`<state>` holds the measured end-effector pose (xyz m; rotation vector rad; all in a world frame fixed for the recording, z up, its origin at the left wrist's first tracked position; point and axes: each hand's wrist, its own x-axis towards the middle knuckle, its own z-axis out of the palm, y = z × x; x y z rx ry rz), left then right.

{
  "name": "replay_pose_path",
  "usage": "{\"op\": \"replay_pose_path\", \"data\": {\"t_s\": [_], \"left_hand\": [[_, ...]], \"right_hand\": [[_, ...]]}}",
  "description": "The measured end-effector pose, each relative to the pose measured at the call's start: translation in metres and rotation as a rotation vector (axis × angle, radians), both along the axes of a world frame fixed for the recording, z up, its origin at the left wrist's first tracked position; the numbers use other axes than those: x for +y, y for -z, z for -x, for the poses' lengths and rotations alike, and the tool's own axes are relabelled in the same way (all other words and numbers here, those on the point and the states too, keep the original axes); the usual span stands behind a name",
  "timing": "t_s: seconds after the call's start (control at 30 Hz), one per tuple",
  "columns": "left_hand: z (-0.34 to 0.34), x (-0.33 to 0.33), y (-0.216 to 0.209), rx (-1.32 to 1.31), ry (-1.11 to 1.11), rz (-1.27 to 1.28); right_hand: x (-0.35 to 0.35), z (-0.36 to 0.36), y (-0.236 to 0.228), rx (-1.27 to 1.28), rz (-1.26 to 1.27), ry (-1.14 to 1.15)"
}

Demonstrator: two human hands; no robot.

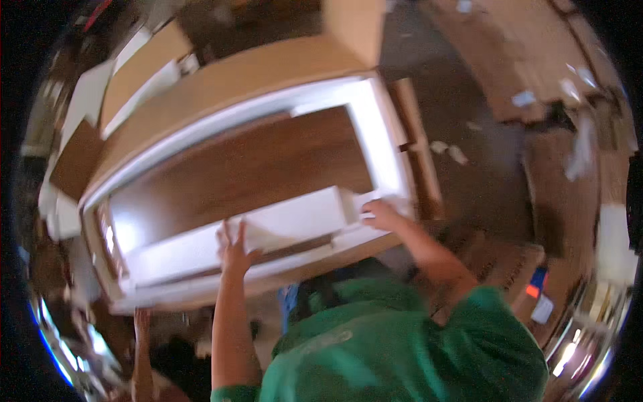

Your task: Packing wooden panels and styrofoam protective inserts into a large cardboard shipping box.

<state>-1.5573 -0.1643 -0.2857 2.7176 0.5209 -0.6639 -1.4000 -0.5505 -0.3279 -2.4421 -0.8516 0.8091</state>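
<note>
A long, open cardboard carton [268, 63] lies in front of me, with white foam-like padding [375, 134] along its inner edges. Inside it shows a dark brown wood-grain panel [248, 167]. A long white block [295, 218] rests along the near side of the panel. My left hand [234, 249] lies on this block, fingers spread. At the near right corner, my right hand [383, 214] has its fingers curled onto the white padding piece [362, 231]; blur softens the exact grip.
Another person's hand [140, 320] is at the carton's near left corner. Cardboard and white pieces [137, 80] stand at the far left. Flattened cardboard [495, 53] covers floor on the right. An orange and blue object [537, 281] lies on cardboard at the near right.
</note>
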Motion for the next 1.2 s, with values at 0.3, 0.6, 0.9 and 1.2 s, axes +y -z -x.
{"op": "replay_pose_path", "data": {"t_s": [0.3,0.6,0.9,1.2], "left_hand": [[-0.058,0.017,0.070,-0.353,0.519,0.081],[-0.177,-0.245,0.082,-0.561,1.392,0.266],[-0.069,-0.397,0.087,-0.612,1.694,0.280],[-0.102,-0.258,0.124,-0.427,1.198,-0.033]], "right_hand": [[-0.036,0.051,-0.155,-0.427,-0.174,0.582],[-0.133,0.391,-0.359,-0.855,0.513,1.625],[-0.090,0.633,-0.396,-0.890,1.216,1.966],[-0.138,0.576,-0.341,-0.911,0.733,1.838]]}}
